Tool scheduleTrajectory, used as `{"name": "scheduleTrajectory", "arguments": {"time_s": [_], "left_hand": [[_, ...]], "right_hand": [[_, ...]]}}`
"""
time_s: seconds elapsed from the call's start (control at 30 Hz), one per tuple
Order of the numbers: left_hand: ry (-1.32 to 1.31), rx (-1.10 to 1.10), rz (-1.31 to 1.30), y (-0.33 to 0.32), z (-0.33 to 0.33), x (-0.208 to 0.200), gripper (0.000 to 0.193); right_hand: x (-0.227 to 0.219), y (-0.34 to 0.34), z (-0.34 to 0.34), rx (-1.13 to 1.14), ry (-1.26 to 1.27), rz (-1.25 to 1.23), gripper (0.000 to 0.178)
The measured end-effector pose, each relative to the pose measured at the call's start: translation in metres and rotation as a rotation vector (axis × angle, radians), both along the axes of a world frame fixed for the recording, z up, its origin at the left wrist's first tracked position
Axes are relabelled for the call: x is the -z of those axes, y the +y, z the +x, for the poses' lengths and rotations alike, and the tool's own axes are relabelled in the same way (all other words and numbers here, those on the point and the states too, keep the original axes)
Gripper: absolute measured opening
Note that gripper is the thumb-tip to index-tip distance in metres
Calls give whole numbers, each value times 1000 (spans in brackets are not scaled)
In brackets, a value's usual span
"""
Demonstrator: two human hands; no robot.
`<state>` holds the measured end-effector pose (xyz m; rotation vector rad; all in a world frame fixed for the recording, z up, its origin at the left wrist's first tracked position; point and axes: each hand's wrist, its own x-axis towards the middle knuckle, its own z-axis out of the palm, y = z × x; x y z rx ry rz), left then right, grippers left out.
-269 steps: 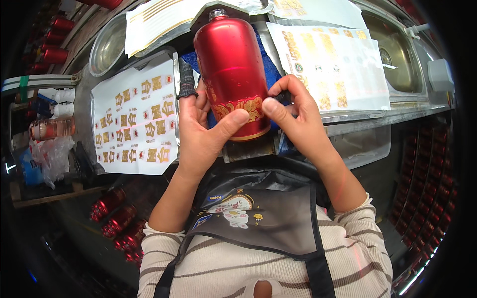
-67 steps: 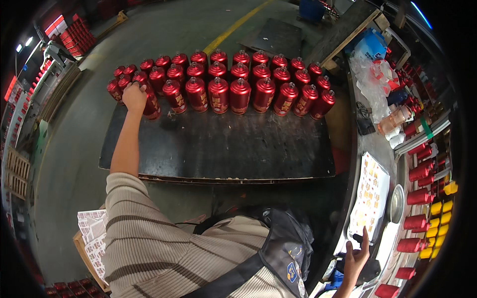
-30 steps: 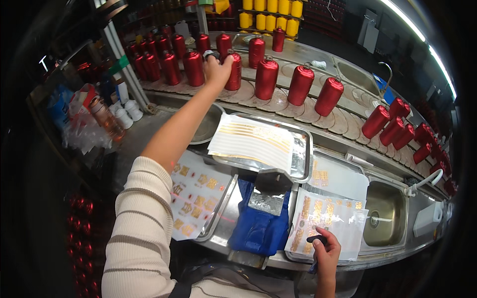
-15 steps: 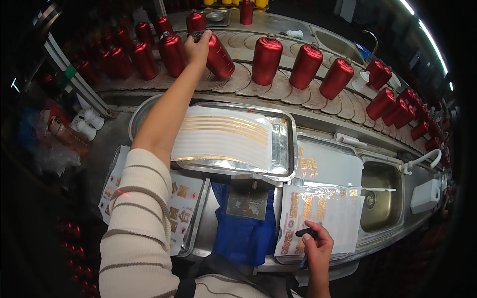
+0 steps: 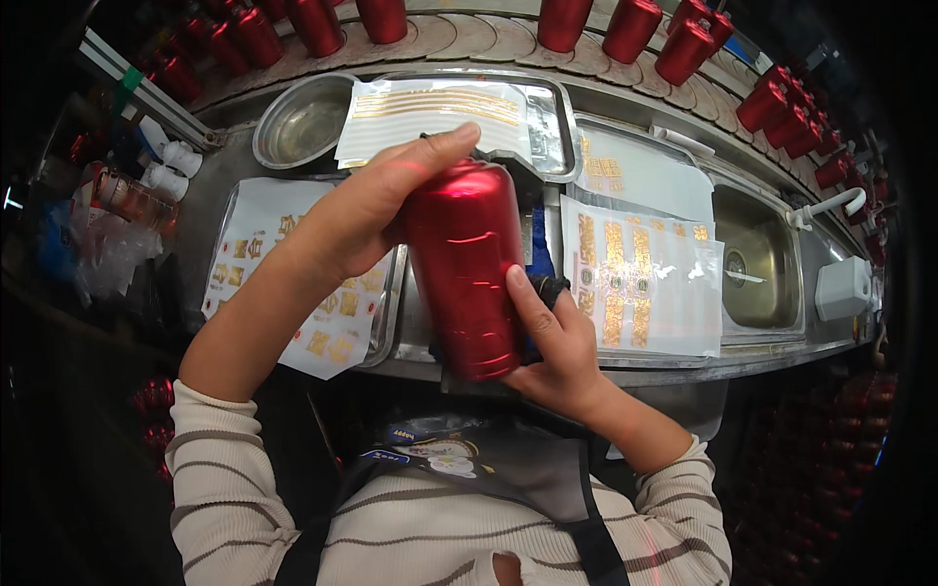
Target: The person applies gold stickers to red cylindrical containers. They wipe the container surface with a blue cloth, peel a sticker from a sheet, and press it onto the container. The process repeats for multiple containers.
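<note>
- Red bottle (image 5: 469, 283) had come off the conveyor (image 5: 464, 39) at 12 o'clock, where it leaned half a second earlier, and was mid-frame in the head view, above the counter (image 5: 223, 166).
- Left grip (image 5: 376, 210) had travelled with it; it was closed over the bottle's top, hiding the neck.
- Right grip (image 5: 565, 354) had left 5 o'clock for 4 o'clock and held the bottle's lower right side, thumb against the red surface, other fingers mostly hidden.
- Tilted slightly, the bottle had its base between 5 and 6 o'clock; blue cloth (image 5: 540, 244) showed behind it.
- At 9 o'clock lay a sheet of gold and red decals (image 5: 327, 327), partly under the left forearm.
- Between 10 and 11 o'clock was a metal bowl (image 5: 308, 122); toward 12, a tray (image 5: 554, 127) bore a gold-striped sheet (image 5: 430, 109).
- Gold-patterned sheet (image 5: 640, 278) lay at 3 o'clock, with the sink (image 5: 772, 293) beyond.
</note>
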<state>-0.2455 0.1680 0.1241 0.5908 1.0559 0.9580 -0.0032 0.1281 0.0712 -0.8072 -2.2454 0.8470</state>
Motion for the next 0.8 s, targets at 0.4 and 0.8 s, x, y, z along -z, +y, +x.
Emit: {"name": "scheduleTrajectory", "arguments": {"time_s": [0.4, 0.8], "left_hand": [[242, -55, 100, -47, 47, 69, 73], [651, -3, 200, -70, 47, 58, 75]], "right_hand": [[0, -64, 16, 374, -239, -340, 92], [21, -81, 13, 344, -209, -251, 89]]}}
